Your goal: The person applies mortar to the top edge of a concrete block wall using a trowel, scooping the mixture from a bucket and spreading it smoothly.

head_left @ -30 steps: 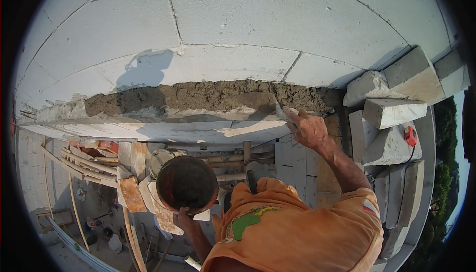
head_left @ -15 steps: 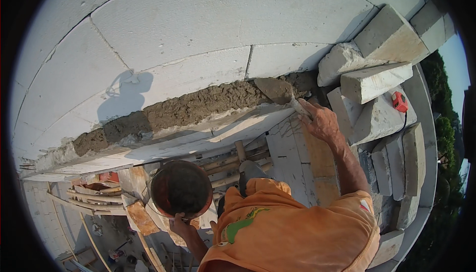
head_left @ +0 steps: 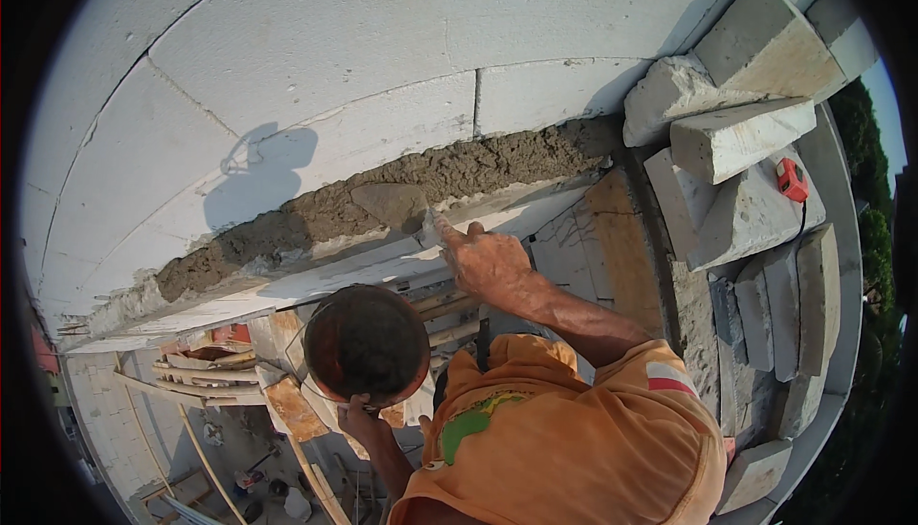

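Observation:
A trowel (head_left: 390, 202) lies flat on a long band of wet grey mortar (head_left: 526, 150) along a ledge against the white block wall (head_left: 402, 18). My right hand (head_left: 483, 259) grips its handle near the middle of the band. Lower down, my left hand (head_left: 356, 413) holds the rim of a round bucket (head_left: 368, 341), dark and shadowed inside, so its contents are unclear. My shadow falls on the wall to the left.
Cut blocks (head_left: 736, 138) are piled at the right, with a red tape measure (head_left: 792, 178) on one. Below are bamboo poles (head_left: 206, 386), stained boards (head_left: 292, 405) and a lower level with scattered items. Trees (head_left: 865, 238) show beyond the right edge.
My right hand and trowel have moved leftward along the mortar from near its right end. My left hand keeps holding the bucket. The view has turned slightly.

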A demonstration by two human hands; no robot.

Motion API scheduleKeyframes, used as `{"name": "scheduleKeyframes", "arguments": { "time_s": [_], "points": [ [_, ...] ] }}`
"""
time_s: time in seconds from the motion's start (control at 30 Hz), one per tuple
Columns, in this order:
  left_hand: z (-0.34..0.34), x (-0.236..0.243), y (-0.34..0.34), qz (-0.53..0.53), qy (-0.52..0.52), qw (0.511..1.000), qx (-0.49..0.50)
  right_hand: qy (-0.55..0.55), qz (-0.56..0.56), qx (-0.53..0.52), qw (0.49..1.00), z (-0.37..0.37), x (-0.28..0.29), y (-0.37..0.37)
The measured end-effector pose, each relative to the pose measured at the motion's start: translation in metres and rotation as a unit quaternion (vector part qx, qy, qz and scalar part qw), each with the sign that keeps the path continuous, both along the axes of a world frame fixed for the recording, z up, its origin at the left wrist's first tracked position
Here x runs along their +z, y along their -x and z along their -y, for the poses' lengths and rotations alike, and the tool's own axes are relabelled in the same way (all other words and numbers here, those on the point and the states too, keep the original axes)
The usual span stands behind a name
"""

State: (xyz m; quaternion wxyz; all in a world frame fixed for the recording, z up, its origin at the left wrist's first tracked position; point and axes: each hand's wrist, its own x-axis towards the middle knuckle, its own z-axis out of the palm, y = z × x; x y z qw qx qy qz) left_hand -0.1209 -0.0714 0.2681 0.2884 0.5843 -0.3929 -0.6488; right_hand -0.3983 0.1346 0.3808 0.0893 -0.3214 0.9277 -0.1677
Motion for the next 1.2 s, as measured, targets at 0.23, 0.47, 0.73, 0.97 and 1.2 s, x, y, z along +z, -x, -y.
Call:
{"name": "scheduleKeyframes", "arguments": {
  "time_s": [0.23,0.47,0.73,0.97,1.2],
  "points": [
    [0.003,-0.021,-0.014,-0.003,-0.01,1.0,-0.01,-0.038,-0.021,-0.048,0.998,-0.042,0.041,0.016],
    [-0.003,-0.012,-0.007,0.011,-0.008,1.0,-0.01,-0.107,0.007,-0.019,0.994,-0.046,0.063,0.047],
    [-0.003,-0.014,0.012,-0.005,-0.021,0.999,-0.031,-0.124,0.01,-0.145,0.982,-0.135,0.075,0.051],
    [0.002,-0.012,0.022,-0.025,-0.026,0.998,-0.053,-0.119,-0.025,-0.226,0.966,-0.159,0.076,0.039],
    [-0.008,0.01,0.046,-0.05,-0.022,0.995,-0.083,0.039,0.103,-0.127,0.986,-0.125,0.082,0.008]
  ]
}}
